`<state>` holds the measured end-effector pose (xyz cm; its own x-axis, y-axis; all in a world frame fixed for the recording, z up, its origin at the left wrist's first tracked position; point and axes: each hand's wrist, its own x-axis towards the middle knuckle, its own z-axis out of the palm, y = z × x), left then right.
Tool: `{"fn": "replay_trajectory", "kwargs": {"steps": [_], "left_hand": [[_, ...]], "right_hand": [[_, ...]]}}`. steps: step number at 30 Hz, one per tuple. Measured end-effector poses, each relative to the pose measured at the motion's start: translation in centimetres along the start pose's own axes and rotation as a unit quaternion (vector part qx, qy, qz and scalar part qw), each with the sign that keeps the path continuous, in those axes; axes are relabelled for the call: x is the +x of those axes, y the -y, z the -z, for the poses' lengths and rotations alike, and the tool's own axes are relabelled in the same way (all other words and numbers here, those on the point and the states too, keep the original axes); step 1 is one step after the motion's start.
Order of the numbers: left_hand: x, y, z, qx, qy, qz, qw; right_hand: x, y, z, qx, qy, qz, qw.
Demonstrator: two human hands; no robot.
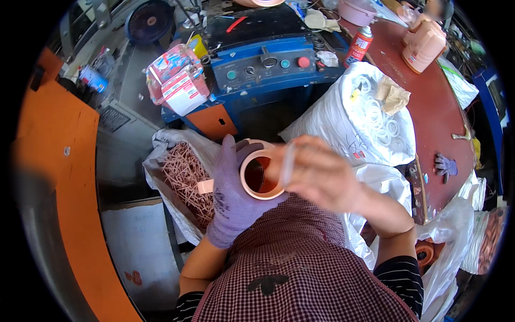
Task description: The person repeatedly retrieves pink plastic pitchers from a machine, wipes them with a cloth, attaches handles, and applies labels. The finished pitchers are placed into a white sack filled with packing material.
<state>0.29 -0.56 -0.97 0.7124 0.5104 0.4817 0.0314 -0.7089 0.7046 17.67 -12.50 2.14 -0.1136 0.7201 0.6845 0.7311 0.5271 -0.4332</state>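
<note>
My left hand [232, 188], in a purple knit glove, is closed around a peach-coloured plastic container [245, 186]. Its round mouth faces up toward me, and the inside looks dark orange. A flat peach tab [205, 186] sticks out to the left of the glove; whether it belongs to the container I cannot tell. My bare right hand [322, 174], smeared by motion, is at the right side of the mouth. Between its fingers is a translucent ring [288, 163], seen nearly edge-on beside the rim. The fingertips partly cover the opening.
A white sack [322, 126] of clear rings stands ahead right. Left of my hands, another sack [161, 140] holds thin pinkish sticks. Ahead is a blue machine panel [257, 70] with buttons. The red-brown table [399, 80] carries a spray can [358, 47], a peach jug [425, 47] and a glove [445, 165].
</note>
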Motion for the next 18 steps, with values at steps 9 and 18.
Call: {"fn": "replay_trajectory", "kwargs": {"steps": [9, 18], "left_hand": [[-2.0, -1.6, -0.6, 0.065, -0.01, 0.029, 0.997], [-1.8, -2.2, -1.2, 0.09, 0.024, -0.009, 0.996]], "right_hand": [[0.7, 2.7, -3.6, -0.05, 0.079, -0.044, 0.995], [0.4, 2.4, -2.4, -0.155, 0.159, -0.018, 0.975]]}}
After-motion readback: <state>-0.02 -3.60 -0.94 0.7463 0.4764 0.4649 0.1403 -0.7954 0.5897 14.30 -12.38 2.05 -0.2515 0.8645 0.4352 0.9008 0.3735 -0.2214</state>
